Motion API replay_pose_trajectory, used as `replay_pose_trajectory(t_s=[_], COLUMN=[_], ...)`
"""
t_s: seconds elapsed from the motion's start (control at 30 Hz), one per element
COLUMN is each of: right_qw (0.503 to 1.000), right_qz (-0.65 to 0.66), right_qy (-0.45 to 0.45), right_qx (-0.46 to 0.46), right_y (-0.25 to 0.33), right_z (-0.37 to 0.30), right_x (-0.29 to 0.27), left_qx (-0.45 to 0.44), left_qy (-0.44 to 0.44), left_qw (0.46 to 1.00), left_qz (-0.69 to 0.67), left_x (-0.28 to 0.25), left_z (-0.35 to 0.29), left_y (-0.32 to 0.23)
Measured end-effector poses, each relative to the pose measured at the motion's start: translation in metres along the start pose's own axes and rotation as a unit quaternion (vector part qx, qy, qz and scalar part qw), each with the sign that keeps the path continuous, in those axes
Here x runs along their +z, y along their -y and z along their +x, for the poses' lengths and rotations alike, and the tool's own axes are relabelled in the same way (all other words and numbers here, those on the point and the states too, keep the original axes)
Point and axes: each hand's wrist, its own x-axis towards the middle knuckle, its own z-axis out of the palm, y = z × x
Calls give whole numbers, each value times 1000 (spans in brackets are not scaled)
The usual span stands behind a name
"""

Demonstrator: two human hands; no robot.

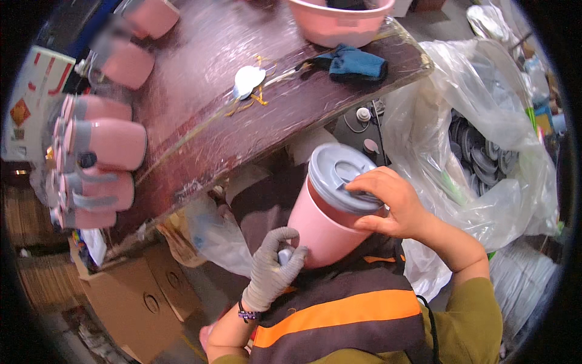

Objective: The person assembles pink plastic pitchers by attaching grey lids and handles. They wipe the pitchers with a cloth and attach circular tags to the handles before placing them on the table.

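Note:
A pink bucket-shaped container (pixel 324 233) tilts in front of my apron. Its round grey lid (pixel 344 177) sits askew on top, with a gap below its rim on the side nearest me. My right hand (pixel 391 200), bare, grips the lid's edge, fingers on top and thumb beneath. My left hand (pixel 276 267), in a pale grey glove, curls closed at the container's lower left side. A small grey part shows between those gloved fingers, and I cannot tell whether it belongs to the container.
Several pink containers with grey parts (pixel 112 144) stand along the left of the dark red table (pixel 242 136). On it are a pink basin (pixel 342 24), a dark blue cloth (pixel 357 64) and a white piece (pixel 248 80). Right, a plastic bag (pixel 418 121) holds grey lids (pixel 479 158); lower left, a cardboard box (pixel 133 303).

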Motion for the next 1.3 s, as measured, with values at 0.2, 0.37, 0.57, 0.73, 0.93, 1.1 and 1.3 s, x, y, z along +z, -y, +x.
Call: replay_pose_trajectory(t_s=[0.2,0.37,0.57,0.73,0.93,1.1,1.3], right_qw=[997,996,996,991,992,990,987], right_qz=[3,-63,-60,-32,39,67,78], right_qy=[73,68,53,120,112,122,83], right_qx=[26,3,-38,-55,-38,-39,115], right_y=[-4,-4,-16,3,7,10,18], right_z=[8,27,34,26,6,-4,1], right_x=[16,16,24,20,20,24,35], left_qx=[34,64,76,38,40,31,69], left_qy=[7,13,61,3,-5,-14,116], left_qw=[999,998,995,999,999,999,991], left_qz=[11,-4,30,-19,-8,-12,-14], left_x=[-8,-12,-18,-25,-26,-30,-10], left_z=[-8,-13,-13,-13,-9,-3,-9], left_y=[5,12,13,22,23,35,-3])
